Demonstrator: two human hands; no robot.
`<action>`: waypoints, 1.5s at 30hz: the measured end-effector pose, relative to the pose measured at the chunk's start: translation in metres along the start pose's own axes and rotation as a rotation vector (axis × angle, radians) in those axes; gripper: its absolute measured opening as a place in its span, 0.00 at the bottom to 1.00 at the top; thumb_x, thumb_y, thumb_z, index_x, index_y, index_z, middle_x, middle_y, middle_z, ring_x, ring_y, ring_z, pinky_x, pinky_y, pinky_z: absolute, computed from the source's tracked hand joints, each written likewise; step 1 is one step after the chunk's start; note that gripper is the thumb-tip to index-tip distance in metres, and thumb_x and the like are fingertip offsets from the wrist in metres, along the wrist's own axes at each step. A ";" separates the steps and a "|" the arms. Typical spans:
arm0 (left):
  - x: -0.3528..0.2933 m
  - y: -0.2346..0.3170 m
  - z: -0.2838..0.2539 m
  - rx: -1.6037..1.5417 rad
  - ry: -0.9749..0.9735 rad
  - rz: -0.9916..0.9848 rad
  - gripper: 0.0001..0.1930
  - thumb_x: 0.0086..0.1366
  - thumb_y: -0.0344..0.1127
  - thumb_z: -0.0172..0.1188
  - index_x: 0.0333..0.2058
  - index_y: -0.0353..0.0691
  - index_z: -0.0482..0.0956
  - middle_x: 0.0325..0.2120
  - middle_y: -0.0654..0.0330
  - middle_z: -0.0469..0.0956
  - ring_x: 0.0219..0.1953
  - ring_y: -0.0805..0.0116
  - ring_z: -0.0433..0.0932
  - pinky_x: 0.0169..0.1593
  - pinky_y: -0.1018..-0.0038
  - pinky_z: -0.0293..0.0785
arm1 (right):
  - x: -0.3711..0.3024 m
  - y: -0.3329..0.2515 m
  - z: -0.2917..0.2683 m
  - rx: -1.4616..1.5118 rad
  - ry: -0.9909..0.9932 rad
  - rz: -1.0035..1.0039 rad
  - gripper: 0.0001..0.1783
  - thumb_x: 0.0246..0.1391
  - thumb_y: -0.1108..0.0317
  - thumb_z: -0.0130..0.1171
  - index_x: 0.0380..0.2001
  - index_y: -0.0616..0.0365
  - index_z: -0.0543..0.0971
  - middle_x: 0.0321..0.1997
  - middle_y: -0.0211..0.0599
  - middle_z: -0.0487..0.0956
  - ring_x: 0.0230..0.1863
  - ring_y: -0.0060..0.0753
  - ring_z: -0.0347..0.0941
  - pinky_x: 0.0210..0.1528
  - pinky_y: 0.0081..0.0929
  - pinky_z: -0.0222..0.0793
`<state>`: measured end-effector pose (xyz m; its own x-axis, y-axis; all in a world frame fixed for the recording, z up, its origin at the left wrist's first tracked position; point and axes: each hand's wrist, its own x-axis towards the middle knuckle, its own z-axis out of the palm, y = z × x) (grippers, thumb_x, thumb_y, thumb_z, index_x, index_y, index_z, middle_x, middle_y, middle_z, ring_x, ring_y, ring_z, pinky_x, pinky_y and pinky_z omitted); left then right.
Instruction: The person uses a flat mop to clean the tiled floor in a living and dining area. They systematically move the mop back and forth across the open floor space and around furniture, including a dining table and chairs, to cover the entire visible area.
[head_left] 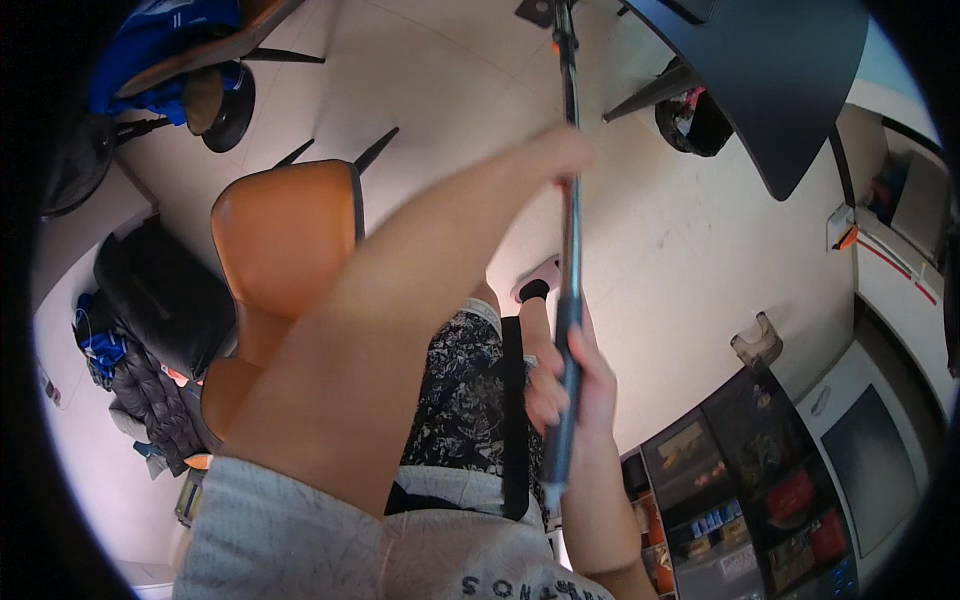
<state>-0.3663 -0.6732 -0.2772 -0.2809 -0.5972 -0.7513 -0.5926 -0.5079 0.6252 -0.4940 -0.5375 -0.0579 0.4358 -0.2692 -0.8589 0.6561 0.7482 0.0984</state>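
A long metal pole [571, 235] runs nearly upright through the picture, with a dark blue-grey grip at its near end. My right hand [580, 390] is wrapped around that grip. Farther along the shaft, my left hand [562, 155] is closed around the pole; it is blurred by motion. Beyond it the shaft shows an orange-red spot and a dark joint. A dark flat piece [537, 11] with a hole shows beside its far end at the top edge. What the pole ends in is cut off, so its exact kind cannot be told.
An orange chair [285, 235] stands left of my left arm, near a black bag [165, 295] and a dark padded jacket [155, 400]. A dark table [760, 75] juts in at upper right, a black bin [693, 122] beneath it. A glass-fronted cabinet [745, 440] stands at lower right.
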 end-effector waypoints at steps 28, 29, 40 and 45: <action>0.020 0.056 0.029 0.196 -0.069 -0.130 0.22 0.48 0.32 0.57 0.42 0.26 0.72 0.42 0.43 0.73 0.45 0.53 0.75 0.46 0.66 0.71 | -0.052 -0.016 -0.040 0.305 -0.011 0.084 0.19 0.59 0.51 0.43 0.23 0.54 0.61 0.10 0.23 0.59 0.08 0.15 0.51 0.11 0.13 0.52; -0.012 0.075 0.037 0.125 -0.066 -0.204 0.24 0.48 0.32 0.58 0.44 0.25 0.70 0.42 0.43 0.73 0.45 0.53 0.75 0.46 0.66 0.71 | -0.058 -0.011 -0.049 0.314 -0.015 0.075 0.20 0.59 0.50 0.43 0.23 0.54 0.61 0.10 0.23 0.59 0.08 0.15 0.51 0.11 0.13 0.52; -0.139 0.088 0.105 -0.192 0.030 -0.377 0.23 0.48 0.37 0.54 0.41 0.26 0.67 0.33 0.45 0.77 0.41 0.50 0.77 0.44 0.62 0.71 | -0.161 0.056 -0.091 0.370 0.022 0.071 0.19 0.57 0.51 0.43 0.21 0.52 0.62 0.08 0.24 0.60 0.09 0.18 0.56 0.13 0.17 0.55; -0.147 0.105 0.080 -0.114 0.012 -0.293 0.26 0.48 0.35 0.57 0.44 0.24 0.65 0.36 0.42 0.76 0.41 0.50 0.77 0.45 0.65 0.72 | -0.154 0.067 -0.071 0.535 -0.252 0.076 0.19 0.57 0.52 0.43 0.19 0.52 0.61 0.08 0.23 0.59 0.08 0.16 0.55 0.12 0.13 0.53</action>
<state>-0.4474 -0.5885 -0.1181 -0.1013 -0.4225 -0.9007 -0.5579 -0.7255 0.4030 -0.5610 -0.4029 0.0454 0.5839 -0.4114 -0.6999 0.8079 0.3795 0.4509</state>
